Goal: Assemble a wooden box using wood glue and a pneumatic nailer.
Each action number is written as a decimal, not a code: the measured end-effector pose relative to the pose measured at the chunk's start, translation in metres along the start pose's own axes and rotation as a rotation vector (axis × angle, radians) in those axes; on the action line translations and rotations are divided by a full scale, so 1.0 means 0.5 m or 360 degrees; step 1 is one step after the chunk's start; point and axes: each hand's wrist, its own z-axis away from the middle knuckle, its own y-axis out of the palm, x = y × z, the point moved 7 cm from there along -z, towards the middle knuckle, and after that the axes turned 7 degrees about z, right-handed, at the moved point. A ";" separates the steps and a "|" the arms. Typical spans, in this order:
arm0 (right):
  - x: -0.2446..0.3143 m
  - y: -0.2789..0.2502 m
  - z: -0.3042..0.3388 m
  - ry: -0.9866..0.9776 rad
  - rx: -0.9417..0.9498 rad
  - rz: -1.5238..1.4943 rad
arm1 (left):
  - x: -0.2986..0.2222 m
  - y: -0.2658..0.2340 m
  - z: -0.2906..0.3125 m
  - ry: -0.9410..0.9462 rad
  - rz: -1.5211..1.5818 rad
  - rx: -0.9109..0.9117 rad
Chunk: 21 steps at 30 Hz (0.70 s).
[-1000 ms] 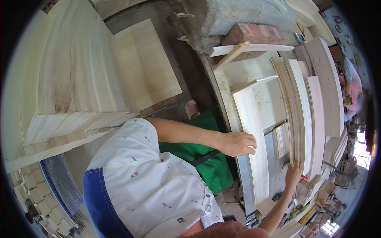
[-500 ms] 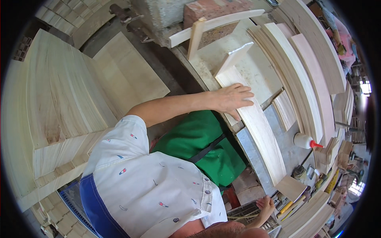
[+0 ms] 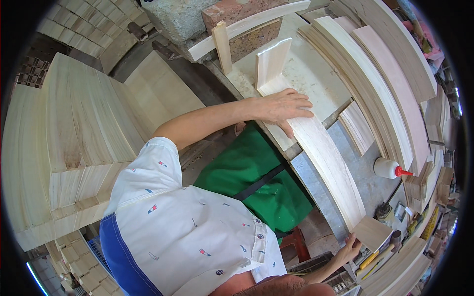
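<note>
A long pale wooden board (image 3: pixel 328 160) lies along the bench, with an upright end piece (image 3: pixel 272 61) at its far end and a square end piece (image 3: pixel 374 232) at its near right end. My left hand (image 3: pixel 284 109) lies across the board near the upright piece, fingers over its top and thumb at its near edge. Down at the other end, my right hand (image 3: pixel 348 249) has its bent fingers at the corner where the square piece meets the board. Part of that grip is hidden.
Stacked boards (image 3: pixel 363 89) line the bench's far side. Nearby are a short board (image 3: pixel 356 128), a white glue bottle with red tip (image 3: pixel 387 168) and yellow-handled tools (image 3: pixel 369 260). Bricks and concrete (image 3: pixel 224 22) stand at the top. A tall wooden stack (image 3: pixel 89 123) rises at left.
My right hand has moved up to the corner of the square end piece. My left hand stays on the board. The whole view has shifted slightly.
</note>
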 end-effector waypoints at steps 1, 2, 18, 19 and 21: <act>-0.011 0.003 -0.006 0.0057 0.0010 0.0059 | 0.008 -0.003 0.002 0.0001 0.0000 0.0005; -0.018 0.007 -0.009 0.0061 0.0010 0.0058 | 0.019 -0.007 0.005 -0.0011 -0.0008 0.0022; 0.088 0.103 0.002 -0.0212 0.0028 0.0230 | 0.103 -0.069 0.079 -0.0239 0.0099 0.0148; 0.089 0.104 0.002 -0.0210 0.0027 0.0226 | 0.103 -0.070 0.081 -0.0240 0.0101 0.0150; 0.087 0.108 -0.002 -0.0206 0.0053 0.0199 | 0.102 -0.075 0.085 -0.0217 0.0121 0.0110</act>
